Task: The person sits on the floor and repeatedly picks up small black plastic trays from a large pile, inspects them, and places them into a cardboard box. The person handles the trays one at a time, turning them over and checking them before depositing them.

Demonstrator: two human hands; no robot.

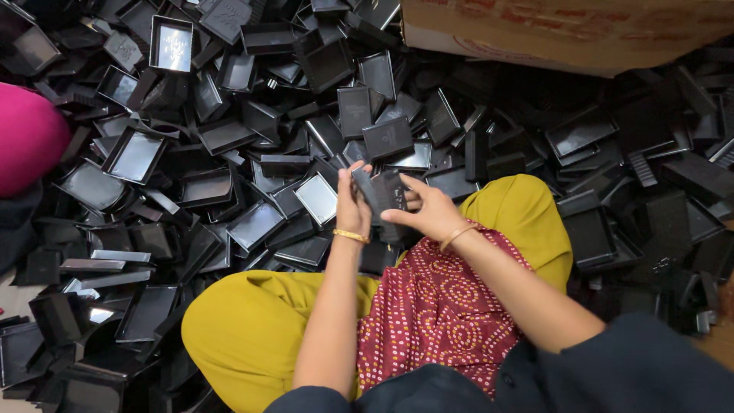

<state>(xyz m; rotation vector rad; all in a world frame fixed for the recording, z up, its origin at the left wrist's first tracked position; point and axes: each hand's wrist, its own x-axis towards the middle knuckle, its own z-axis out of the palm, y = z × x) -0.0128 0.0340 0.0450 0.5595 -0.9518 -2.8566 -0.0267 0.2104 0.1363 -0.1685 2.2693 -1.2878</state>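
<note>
Seated person's left hand [350, 205] and right hand [430, 210] are clamping together a black plastic case [382, 195] above the lap. Surrounding heap of black trays [229, 138] is crowding close; loosened fingers could lose it there.

The floor [9, 294] is almost buried under a heap of shallow glossy black rectangular plastic trays [229, 138], with a brown cardboard box [566, 30] resting at its far edge.

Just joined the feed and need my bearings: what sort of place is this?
Probably a small workshop floor for hand assembly or sorting. A heap of black plastic trays covers it, a cardboard box sits behind, and both hands, left hand and right hand, hold one black piece.
</note>
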